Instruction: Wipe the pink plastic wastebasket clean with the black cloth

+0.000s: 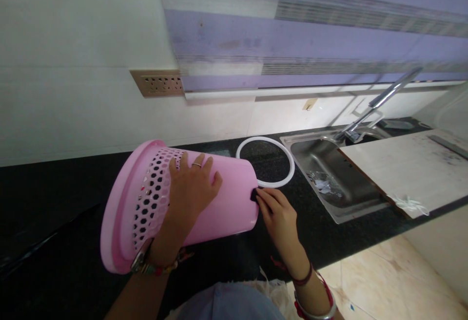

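Note:
A pink plastic basket (230, 188) with a band of hexagonal holes lies on its side on the black counter, its wide rim to the left. My left hand (190, 183), fingers spread, rests on top of its side near the holes. At the narrow right end, my right hand (276, 208) pinches a small black piece (254, 195) against the basket's edge. A white ring (291, 164) lies flat on the counter just behind my right hand, partly hidden by the basket.
A steel sink (329, 174) with a faucet (380, 98) is on the right, with some clear plastic inside. A pale board (409, 169) covers its right part, with white string (409, 204) on the front edge. Dark plastic (47, 237) lies at left.

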Action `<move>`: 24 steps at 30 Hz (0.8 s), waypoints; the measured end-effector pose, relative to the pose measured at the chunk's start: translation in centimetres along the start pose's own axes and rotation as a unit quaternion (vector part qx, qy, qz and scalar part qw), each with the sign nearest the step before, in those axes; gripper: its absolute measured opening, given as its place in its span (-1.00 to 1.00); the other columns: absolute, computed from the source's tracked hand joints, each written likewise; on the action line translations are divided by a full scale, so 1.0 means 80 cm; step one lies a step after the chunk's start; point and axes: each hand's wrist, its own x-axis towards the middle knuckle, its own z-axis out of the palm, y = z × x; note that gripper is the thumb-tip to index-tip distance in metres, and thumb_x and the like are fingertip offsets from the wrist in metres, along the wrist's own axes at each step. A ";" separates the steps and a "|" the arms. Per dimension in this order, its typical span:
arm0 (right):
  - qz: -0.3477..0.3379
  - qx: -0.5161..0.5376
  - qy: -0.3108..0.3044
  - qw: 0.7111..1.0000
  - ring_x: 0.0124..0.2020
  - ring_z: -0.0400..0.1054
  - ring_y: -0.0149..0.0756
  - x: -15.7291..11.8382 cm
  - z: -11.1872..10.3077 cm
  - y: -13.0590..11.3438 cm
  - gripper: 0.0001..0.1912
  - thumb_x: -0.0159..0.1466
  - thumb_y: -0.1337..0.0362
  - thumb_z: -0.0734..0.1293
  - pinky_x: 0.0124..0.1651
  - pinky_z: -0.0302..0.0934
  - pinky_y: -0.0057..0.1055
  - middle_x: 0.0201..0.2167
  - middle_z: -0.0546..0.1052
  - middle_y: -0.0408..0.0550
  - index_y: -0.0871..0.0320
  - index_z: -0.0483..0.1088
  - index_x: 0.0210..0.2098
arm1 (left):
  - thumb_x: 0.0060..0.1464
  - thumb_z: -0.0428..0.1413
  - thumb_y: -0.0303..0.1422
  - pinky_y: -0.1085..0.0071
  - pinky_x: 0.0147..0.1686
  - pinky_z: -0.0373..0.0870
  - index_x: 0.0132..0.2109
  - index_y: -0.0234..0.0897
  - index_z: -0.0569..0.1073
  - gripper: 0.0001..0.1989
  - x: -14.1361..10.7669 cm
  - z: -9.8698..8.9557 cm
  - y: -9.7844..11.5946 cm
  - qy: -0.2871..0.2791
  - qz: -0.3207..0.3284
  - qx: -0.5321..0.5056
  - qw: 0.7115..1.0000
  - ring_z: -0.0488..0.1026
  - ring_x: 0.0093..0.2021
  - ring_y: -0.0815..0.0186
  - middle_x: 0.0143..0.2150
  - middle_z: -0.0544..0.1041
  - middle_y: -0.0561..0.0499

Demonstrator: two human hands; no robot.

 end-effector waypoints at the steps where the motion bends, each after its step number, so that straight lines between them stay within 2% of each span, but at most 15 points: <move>1: -0.004 -0.004 -0.005 1.000 -0.35 0.42 -0.32 -0.004 0.000 -0.001 -0.76 0.27 0.37 0.19 -0.27 0.40 -0.41 -0.37 0.51 0.02 0.19 0.50 -0.25 | 0.11 -0.15 -0.24 -0.15 0.08 0.02 0.04 -0.27 0.40 -0.57 0.000 0.000 0.000 -0.001 0.001 0.006 1.000 0.17 0.14 -0.15 0.10 0.42 -0.12; 5: -0.010 -0.001 -0.026 1.000 -0.38 0.41 -0.33 -0.007 -0.004 0.001 -0.76 0.27 0.40 0.18 -0.31 0.39 -0.43 -0.40 0.49 0.03 0.23 0.49 -0.26 | 0.11 -0.14 -0.25 -0.14 0.06 0.04 0.04 -0.26 0.40 -0.57 -0.004 0.000 0.000 0.003 0.008 0.019 1.000 0.18 0.13 -0.15 0.09 0.42 -0.11; 10: -0.001 -0.005 -0.006 1.000 -0.34 0.41 -0.32 0.005 0.003 0.005 -0.76 0.27 0.40 0.17 -0.27 0.40 -0.39 -0.37 0.49 0.05 0.23 0.49 -0.26 | 0.10 -0.14 -0.25 -0.14 0.04 0.04 0.04 -0.25 0.41 -0.57 -0.005 0.001 -0.002 0.009 0.013 0.017 1.000 0.18 0.12 -0.15 0.09 0.42 -0.11; 16: -0.001 0.004 -0.030 1.000 -0.37 0.41 -0.33 -0.007 -0.004 0.002 -0.74 0.26 0.42 0.17 -0.32 0.39 -0.43 -0.39 0.49 0.02 0.20 0.49 -0.23 | 0.09 -0.13 -0.25 -0.11 0.04 0.07 0.03 -0.22 0.42 -0.58 -0.002 0.000 -0.003 0.009 0.020 0.024 0.999 0.22 0.10 -0.13 0.07 0.44 -0.08; 21: 0.008 -0.010 -0.026 1.000 -0.36 0.41 -0.33 0.003 0.000 0.005 -0.73 0.26 0.40 0.16 -0.29 0.39 -0.40 -0.38 0.49 0.00 0.15 0.49 -0.23 | 0.10 -0.13 -0.24 -0.17 0.05 0.02 0.05 -0.26 0.42 -0.56 0.000 0.001 -0.004 0.004 0.010 -0.013 1.000 0.18 0.13 -0.17 0.09 0.42 -0.13; 24: 0.003 -0.018 -0.030 0.999 -0.37 0.40 -0.33 -0.002 -0.001 0.003 -0.72 0.26 0.41 0.15 -0.31 0.39 -0.40 -0.38 0.48 0.02 0.16 0.49 -0.22 | 0.08 -0.11 -0.24 -0.17 0.06 0.01 0.03 -0.25 0.43 -0.58 0.001 0.002 -0.003 0.007 0.001 -0.031 0.999 0.17 0.14 -0.16 0.07 0.43 -0.14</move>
